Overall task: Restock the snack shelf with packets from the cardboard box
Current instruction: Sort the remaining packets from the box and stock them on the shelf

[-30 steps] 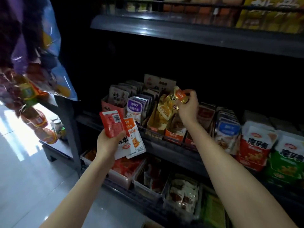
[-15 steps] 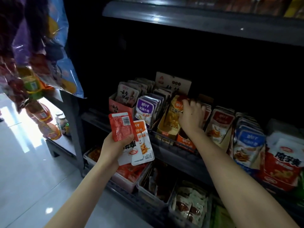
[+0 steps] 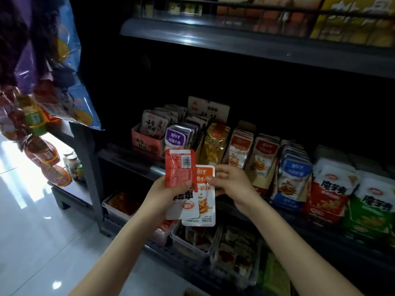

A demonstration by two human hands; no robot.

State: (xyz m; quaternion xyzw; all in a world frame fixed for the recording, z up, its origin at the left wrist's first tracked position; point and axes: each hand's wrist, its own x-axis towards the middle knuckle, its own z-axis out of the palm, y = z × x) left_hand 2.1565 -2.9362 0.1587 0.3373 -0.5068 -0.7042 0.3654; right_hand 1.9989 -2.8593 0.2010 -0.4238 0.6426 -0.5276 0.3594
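My left hand [image 3: 166, 196] grips a fan of three snack packets: a red packet [image 3: 180, 167] with a barcode on top, a white packet [image 3: 183, 205] with black lettering, and an orange-and-white packet [image 3: 205, 197] behind. My right hand [image 3: 232, 182] pinches the orange-and-white packet at its right edge, thumb on its face. Both hands hover in front of the middle snack shelf [image 3: 136, 161]. A yellow packet [image 3: 214, 144] stands in its display carton on the shelf. The cardboard box shows only as a sliver at the bottom edge [image 3: 193, 292].
Display cartons of packets fill the shelf: pink [image 3: 147, 139], purple-labelled [image 3: 177, 136], orange-white [image 3: 241, 149], blue [image 3: 294, 174], red and green [image 3: 329, 195]. Clear tubs [image 3: 192, 242] sit on the lower shelf. Hanging snack bags [image 3: 42, 67] crowd the upper left. A dark shelf [image 3: 235, 41] overhangs above.
My right hand left the yellow packet in its carton, drew back from the shelf and took hold of the orange-and-white packet in my left hand.
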